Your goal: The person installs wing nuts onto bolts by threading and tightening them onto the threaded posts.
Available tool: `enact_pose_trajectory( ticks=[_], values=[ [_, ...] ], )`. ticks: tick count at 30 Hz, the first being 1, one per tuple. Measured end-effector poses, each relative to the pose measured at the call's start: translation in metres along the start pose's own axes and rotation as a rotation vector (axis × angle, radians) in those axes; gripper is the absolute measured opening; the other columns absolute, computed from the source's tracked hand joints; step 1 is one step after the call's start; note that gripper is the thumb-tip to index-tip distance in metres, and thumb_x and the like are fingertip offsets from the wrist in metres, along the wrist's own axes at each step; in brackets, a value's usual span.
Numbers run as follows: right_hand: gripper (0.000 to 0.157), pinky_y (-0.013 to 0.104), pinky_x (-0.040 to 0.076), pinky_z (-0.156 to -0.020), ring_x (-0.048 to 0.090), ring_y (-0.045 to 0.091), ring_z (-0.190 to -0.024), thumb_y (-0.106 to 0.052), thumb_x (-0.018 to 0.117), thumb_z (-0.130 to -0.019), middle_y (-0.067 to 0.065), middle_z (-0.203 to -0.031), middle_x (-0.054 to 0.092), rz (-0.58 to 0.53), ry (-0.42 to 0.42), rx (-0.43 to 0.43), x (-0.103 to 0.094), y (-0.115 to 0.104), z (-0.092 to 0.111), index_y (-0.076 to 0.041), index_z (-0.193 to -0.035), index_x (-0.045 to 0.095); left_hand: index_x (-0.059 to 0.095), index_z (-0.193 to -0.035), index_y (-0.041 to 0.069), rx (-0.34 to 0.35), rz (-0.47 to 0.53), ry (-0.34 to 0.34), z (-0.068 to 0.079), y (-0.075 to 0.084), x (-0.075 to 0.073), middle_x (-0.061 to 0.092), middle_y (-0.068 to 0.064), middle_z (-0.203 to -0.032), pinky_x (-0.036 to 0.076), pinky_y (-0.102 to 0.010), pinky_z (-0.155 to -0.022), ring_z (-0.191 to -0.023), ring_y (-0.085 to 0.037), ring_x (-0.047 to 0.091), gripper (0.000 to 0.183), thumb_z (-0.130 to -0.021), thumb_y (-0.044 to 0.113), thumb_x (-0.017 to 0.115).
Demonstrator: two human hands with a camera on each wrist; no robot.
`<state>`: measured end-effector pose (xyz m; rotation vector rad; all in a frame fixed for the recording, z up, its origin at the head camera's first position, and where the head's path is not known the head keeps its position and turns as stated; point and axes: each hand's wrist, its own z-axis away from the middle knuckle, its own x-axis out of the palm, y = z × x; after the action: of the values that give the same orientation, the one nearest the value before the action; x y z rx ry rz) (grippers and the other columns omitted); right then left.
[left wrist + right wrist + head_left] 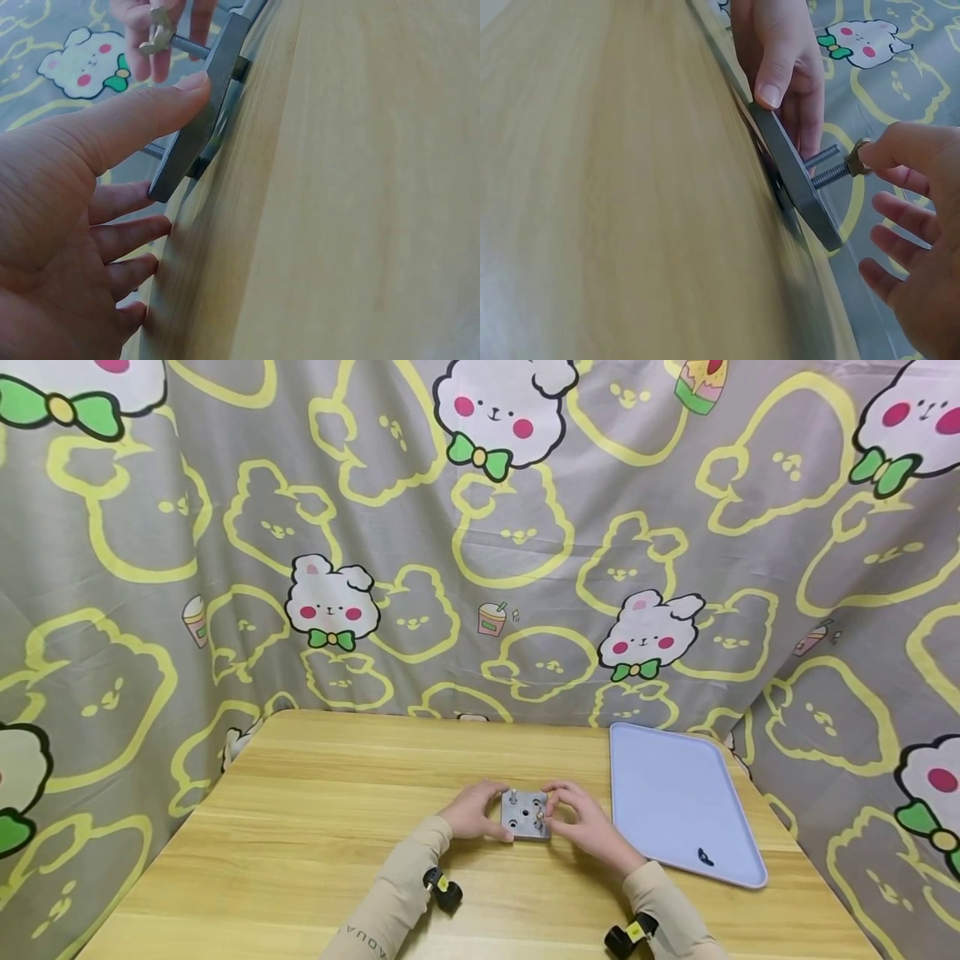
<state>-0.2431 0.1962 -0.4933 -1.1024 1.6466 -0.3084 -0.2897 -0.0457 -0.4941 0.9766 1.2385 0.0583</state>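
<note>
A square grey metal plate with several holes lies on the wooden table, slightly raised on short feet in the wrist views. Two threaded bolts stand up from it at opposite corners. My left hand grips the plate's left side, its thumb on one edge and forefinger at another corner. On the end of one bolt sits a brass-coloured wing nut. My right hand pinches that wing nut at the plate's right side, the other fingers held loosely apart. The second bolt carries no nut.
A pale blue tray lies on the right of the table, with a small black piece near its front edge. A patterned curtain hangs behind and on both sides.
</note>
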Motion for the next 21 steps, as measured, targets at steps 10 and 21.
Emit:
enact_pose_trajectory(
  ticks=[10,21],
  values=[
    [0.026,0.056,0.048,-0.098,0.055,0.035,-0.12,-0.009,0.079,-0.078,0.014,-0.125,0.06,0.002,0.003,0.002,0.009,-0.001,-0.009,-0.016,-0.086,0.055,0.046,-0.143,0.006,-0.013,0.003,-0.008,0.0,0.001,-0.002,0.046,-0.014,-0.15,0.022,-0.054,-0.12,-0.145,-0.038,0.031,0.085,-0.072,0.037,0.084],
    [0.02,0.056,0.048,-0.1,0.052,0.036,-0.122,-0.006,0.073,-0.082,0.019,-0.125,0.059,-0.044,0.006,0.017,0.015,-0.003,-0.017,-0.009,-0.095,0.057,0.046,-0.142,0.006,-0.008,-0.003,-0.004,0.0,0.001,-0.002,0.046,-0.015,-0.149,0.023,-0.055,-0.12,-0.144,-0.038,0.032,0.086,-0.072,0.037,0.084]
  ],
)
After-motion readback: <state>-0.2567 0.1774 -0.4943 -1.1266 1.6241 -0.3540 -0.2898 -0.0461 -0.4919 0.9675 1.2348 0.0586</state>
